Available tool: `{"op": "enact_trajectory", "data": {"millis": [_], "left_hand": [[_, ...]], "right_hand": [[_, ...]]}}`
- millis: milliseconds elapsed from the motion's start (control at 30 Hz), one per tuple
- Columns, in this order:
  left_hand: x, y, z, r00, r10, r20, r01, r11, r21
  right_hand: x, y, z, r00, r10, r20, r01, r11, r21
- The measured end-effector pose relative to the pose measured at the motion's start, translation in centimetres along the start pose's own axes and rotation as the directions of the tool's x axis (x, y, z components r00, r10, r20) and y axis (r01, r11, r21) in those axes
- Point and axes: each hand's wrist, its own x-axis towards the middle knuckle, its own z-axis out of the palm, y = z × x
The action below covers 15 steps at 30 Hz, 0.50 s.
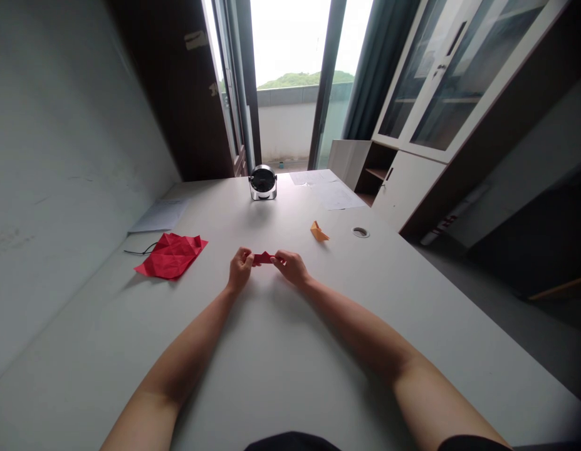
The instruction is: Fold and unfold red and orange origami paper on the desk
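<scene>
A small folded red paper (264,258) with a little peak at its top middle spans the gap between my hands, over the white table. My left hand (240,266) pinches its left end, and my right hand (291,266) grips the right end between thumb and fingers. To the left lies a larger creased sheet of red paper (172,257). Beyond my right hand sits a folded orange paper boat (319,232).
A small round fan (262,181) stands at the table's far side. White papers (337,193) lie at the back right, more sheets (159,215) at the back left. A cable hole (360,232) is on the right. A thin black cord (138,252) touches the red sheet.
</scene>
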Motion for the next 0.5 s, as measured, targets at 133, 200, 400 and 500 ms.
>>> {"op": "enact_trajectory", "data": {"millis": [133, 200, 400, 500], "left_hand": [[0.15, -0.19, -0.15, 1.0, 0.004, -0.017, -0.003, 1.0, 0.028], [0.18, -0.31, -0.33, 0.999, 0.02, -0.034, -0.017, 0.997, 0.077], [-0.01, -0.31, -0.74, 0.999, 0.001, -0.04, 0.01, 0.966, 0.258], [-0.27, 0.17, -0.73, 0.998, 0.033, 0.053, -0.051, 0.913, 0.406]], "right_hand": [[0.02, -0.08, -0.09, 1.0, -0.013, 0.004, 0.013, 1.0, 0.0], [0.02, -0.21, -0.19, 1.0, -0.018, 0.004, 0.018, 1.0, 0.004], [0.04, -0.34, -0.22, 1.0, -0.025, 0.01, 0.025, 1.0, 0.015], [0.04, -0.14, -0.09, 1.0, -0.02, 0.012, 0.02, 1.0, 0.01]]}}
